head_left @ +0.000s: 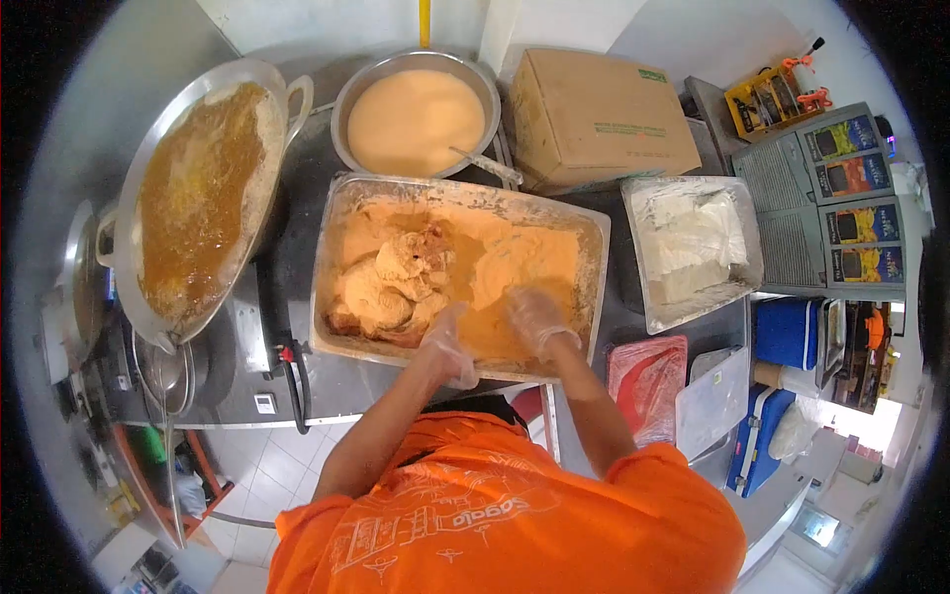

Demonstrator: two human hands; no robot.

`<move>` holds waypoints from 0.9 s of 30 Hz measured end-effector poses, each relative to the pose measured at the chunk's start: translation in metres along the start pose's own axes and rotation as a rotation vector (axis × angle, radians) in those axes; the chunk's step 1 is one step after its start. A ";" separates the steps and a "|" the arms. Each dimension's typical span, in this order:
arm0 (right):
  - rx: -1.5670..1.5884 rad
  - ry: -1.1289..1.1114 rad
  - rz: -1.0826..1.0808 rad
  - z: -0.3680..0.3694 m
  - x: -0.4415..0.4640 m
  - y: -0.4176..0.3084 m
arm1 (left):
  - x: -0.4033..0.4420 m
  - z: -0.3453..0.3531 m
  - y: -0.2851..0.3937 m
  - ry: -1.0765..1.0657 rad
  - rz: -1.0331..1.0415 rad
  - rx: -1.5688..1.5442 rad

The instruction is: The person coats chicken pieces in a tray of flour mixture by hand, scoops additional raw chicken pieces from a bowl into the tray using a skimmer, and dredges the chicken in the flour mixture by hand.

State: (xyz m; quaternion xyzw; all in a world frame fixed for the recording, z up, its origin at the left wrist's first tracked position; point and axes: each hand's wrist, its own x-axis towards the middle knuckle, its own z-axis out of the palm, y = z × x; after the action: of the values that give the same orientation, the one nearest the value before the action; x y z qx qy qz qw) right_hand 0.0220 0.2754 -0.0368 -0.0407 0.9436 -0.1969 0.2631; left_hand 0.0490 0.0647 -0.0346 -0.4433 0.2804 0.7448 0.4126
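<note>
Lower centre: gloved left hand (452,348), grip unclear; right hand (539,321) loosely spread on orange flour (539,255). Metal tray (596,262) mid-frame, flour-coated meat (401,269) at its left. Hard sweeping could spill flour over the rim. Batter basin (492,107) top centre.

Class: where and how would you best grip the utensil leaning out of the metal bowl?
Grip the utensil by its free end, probably with the right hand from the person's side: it slants outward across the rim of the metal bowl, that end outside the liquid.
</note>
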 end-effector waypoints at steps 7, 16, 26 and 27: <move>0.089 0.030 0.325 0.037 0.008 0.030 | 0.058 0.022 -0.017 0.319 0.021 0.048; 0.995 -0.314 0.107 0.056 0.036 -0.001 | 0.070 0.012 -0.005 0.306 0.241 0.520; 0.485 -0.174 -0.299 -0.033 0.121 -0.208 | -0.095 -0.067 0.076 0.056 0.541 -0.438; 0.479 -0.179 -0.307 -0.034 0.149 -0.214 | -0.094 -0.066 0.080 0.159 0.558 -0.477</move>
State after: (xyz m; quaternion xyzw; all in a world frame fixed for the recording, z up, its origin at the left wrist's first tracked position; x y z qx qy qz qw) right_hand -0.1287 0.0632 0.0023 -0.1368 0.8262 -0.4471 0.3144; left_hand 0.0335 -0.0619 0.0239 -0.4897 0.2400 0.8363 0.0557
